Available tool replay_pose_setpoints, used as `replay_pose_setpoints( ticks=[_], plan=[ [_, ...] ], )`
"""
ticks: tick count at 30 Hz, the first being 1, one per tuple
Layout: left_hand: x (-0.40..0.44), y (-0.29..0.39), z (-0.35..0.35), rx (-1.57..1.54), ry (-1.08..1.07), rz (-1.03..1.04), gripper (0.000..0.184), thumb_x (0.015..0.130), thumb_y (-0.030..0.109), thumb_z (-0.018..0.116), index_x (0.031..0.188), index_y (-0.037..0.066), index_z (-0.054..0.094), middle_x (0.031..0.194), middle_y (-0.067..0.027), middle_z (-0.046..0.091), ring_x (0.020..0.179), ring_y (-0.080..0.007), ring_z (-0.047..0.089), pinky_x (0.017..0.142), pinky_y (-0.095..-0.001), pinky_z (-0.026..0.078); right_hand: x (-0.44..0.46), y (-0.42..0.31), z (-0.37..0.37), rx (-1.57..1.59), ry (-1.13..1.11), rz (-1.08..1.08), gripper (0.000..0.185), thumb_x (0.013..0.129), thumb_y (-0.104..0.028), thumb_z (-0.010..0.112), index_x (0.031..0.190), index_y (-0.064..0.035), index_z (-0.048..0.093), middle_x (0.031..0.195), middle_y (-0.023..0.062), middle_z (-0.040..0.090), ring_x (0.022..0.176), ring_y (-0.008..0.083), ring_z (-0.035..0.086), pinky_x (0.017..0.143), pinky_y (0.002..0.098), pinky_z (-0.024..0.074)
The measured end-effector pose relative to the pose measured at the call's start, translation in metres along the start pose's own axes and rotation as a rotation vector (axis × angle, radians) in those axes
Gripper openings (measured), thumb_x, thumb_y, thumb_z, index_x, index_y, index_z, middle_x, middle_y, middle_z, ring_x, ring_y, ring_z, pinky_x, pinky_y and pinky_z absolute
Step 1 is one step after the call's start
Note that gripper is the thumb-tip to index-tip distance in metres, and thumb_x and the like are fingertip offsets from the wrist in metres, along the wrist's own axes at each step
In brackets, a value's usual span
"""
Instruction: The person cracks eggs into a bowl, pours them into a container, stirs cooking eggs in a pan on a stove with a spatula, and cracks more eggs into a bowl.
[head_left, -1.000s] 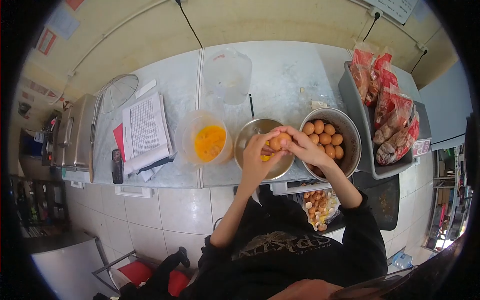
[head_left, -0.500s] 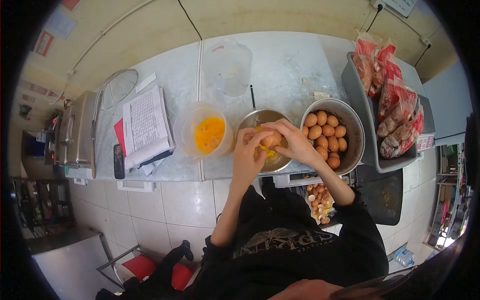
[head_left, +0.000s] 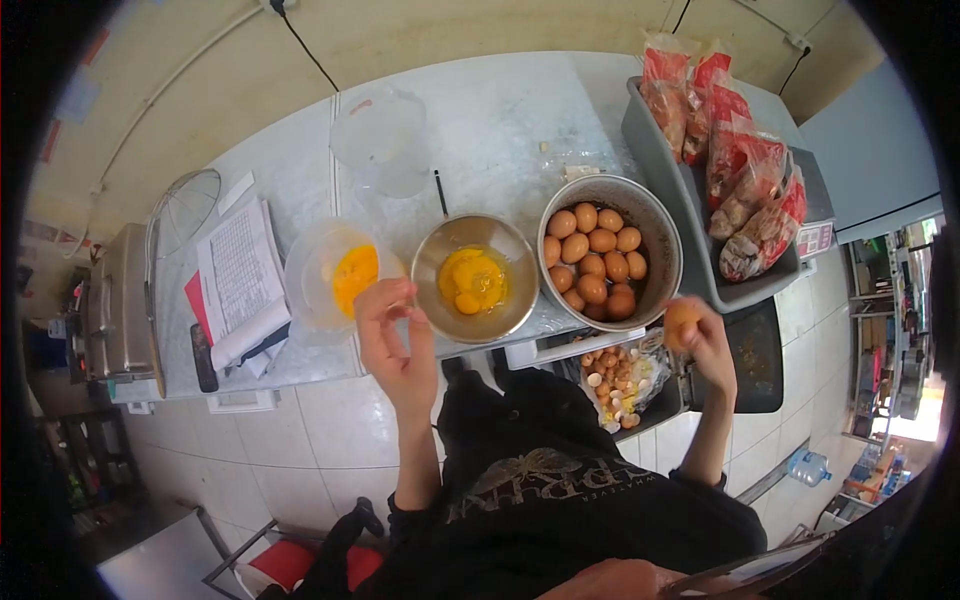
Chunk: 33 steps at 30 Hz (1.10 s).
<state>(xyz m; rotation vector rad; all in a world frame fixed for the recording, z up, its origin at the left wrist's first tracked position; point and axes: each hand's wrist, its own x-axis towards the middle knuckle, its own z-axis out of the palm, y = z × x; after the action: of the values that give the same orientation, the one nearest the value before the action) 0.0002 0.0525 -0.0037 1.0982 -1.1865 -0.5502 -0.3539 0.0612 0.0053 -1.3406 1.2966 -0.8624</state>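
Observation:
My left hand (head_left: 397,345) hovers at the table's front edge, between the plastic container and the steel bowl. Its fingers are loosely bent and apart, with nothing visible in them. Out to the right, beside the pot, my right hand (head_left: 708,345) is closed around a brown eggshell (head_left: 684,326); whether it is one piece or two halves is hidden. Several yolks (head_left: 472,281) lie in egg white inside the steel bowl (head_left: 428,318). Beaten egg (head_left: 356,279) is in the clear plastic container (head_left: 305,280). The large metal pot (head_left: 660,230) holds several whole brown eggs (head_left: 592,265).
Below the table edge, a bin of eggshells (head_left: 615,385) sits near my body. A grey crate (head_left: 705,265) with bagged meat (head_left: 765,215) stands at the right. Papers (head_left: 235,280), a phone (head_left: 203,358) and a whisk (head_left: 180,205) lie left. An empty pitcher (head_left: 380,140) is behind.
Both hands have come off the steel bowl. My right hand has moved right with the eggshell, my left hand left and down. The whole view has shifted, and the yolks now show.

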Motion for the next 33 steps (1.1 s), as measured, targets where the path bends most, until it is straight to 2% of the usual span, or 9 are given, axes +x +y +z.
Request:
replay_pose_setpoints(
  ticks=[3,7,10,14,16,20,24,29,33],
  plan=[
    [-0.004,-0.002,0.002,-0.07,0.049,-0.078,0.03,0.084,-0.001,0.055,0.113,0.004,0.05,0.113,-0.0081,0.052,0.099,-0.0163,0.053,0.084,-0.0266,0.041,-0.007,-0.007,-0.007,-0.872,0.072,0.166,0.06,0.069,-0.05,0.073,0.112,-0.0102,0.061,0.086,0.0085,0.06,0.077,0.0173,0.06,0.069,0.0277,0.0467],
    [-0.008,-0.002,0.012,-0.095,0.052,-0.09,0.029,0.083,-0.002,0.055,0.111,0.004,0.051,0.11,-0.0056,0.051,0.095,-0.0138,0.054,0.078,-0.0238,0.04,0.06,0.025,0.039,-0.713,0.054,-0.315,0.048,0.064,-0.026,0.078,0.105,-0.0127,0.057,0.084,0.012,0.058,0.079,0.0275,0.059,0.068,0.036,0.0467],
    [-0.014,0.004,0.008,-0.081,0.024,-0.082,0.029,0.083,-0.002,0.054,0.112,0.003,0.05,0.11,-0.0069,0.051,0.096,-0.0155,0.054,0.083,-0.0261,0.041,0.102,0.073,0.058,-0.956,-0.149,-0.148,0.04,0.065,-0.017,0.075,0.098,-0.0102,0.053,0.086,0.0126,0.058,0.082,0.0309,0.058,0.071,0.0385,0.0467],
    [-0.023,0.0,-0.01,-0.069,0.114,-0.081,0.027,0.084,-0.003,0.053,0.111,0.003,0.049,0.11,-0.008,0.052,0.095,-0.0171,0.053,0.088,-0.0288,0.042,0.126,0.086,0.043,-0.563,-0.38,-0.347,0.036,0.071,-0.007,0.061,0.104,-0.0102,0.048,0.088,0.0108,0.055,0.076,0.0255,0.058,0.068,0.0353,0.0473],
    [-0.026,-0.004,-0.013,-0.078,0.145,-0.091,0.027,0.084,-0.003,0.052,0.11,0.003,0.05,0.109,-0.0079,0.052,0.094,-0.0169,0.053,0.088,-0.029,0.042,0.128,0.063,0.047,0.54,-0.382,0.348,0.037,0.076,-0.006,0.053,0.112,-0.0113,0.044,0.092,0.0099,0.055,0.068,0.019,0.055,0.062,0.031,0.0461],
    [-0.024,-0.004,-0.009,-0.089,0.151,-0.094,0.028,0.082,-0.004,0.053,0.108,0.005,0.051,0.105,-0.0052,0.051,0.092,-0.0134,0.053,0.077,-0.0241,0.04,0.133,0.021,0.085,0.807,-0.32,0.052,0.042,0.084,-0.008,0.051,0.124,-0.0118,0.039,0.097,0.0102,0.057,0.061,0.0134,0.048,0.056,0.0263,0.0421],
    [-0.02,-0.016,0.002,-0.084,0.116,-0.142,0.028,0.081,-0.004,0.054,0.107,0.004,0.053,0.103,-0.0046,0.052,0.091,-0.0127,0.053,0.078,-0.0245,0.04,0.134,0.0,0.118,-0.599,-0.102,-0.832,0.038,0.086,-0.012,0.057,0.122,-0.0091,0.046,0.112,0.014,0.052,0.092,0.0284,0.054,0.081,0.0367,0.0452],
    [-0.018,-0.063,0.023,0.041,-0.136,-0.243,0.031,0.08,0.0,0.058,0.11,0.007,0.058,0.107,-0.0062,0.055,0.083,-0.0115,0.057,0.067,-0.022,0.043,0.143,0.008,0.126,-0.799,-0.295,-0.701,0.038,0.084,-0.013,0.06,0.121,-0.009,0.049,0.114,0.0153,0.049,0.105,0.0328,0.05,0.09,0.0378,0.0412],
    [-0.003,-0.051,0.044,-0.007,-0.281,-0.253,0.039,0.077,0.004,0.065,0.116,0.01,0.058,0.107,-0.008,0.056,0.08,-0.0131,0.061,0.063,-0.0221,0.048,0.141,-0.024,0.135,-0.172,-0.478,-0.225,0.041,0.086,-0.013,0.061,0.123,-0.0043,0.047,0.112,0.0101,0.053,0.101,0.0183,0.052,0.085,0.0314,0.044]
  ],
)
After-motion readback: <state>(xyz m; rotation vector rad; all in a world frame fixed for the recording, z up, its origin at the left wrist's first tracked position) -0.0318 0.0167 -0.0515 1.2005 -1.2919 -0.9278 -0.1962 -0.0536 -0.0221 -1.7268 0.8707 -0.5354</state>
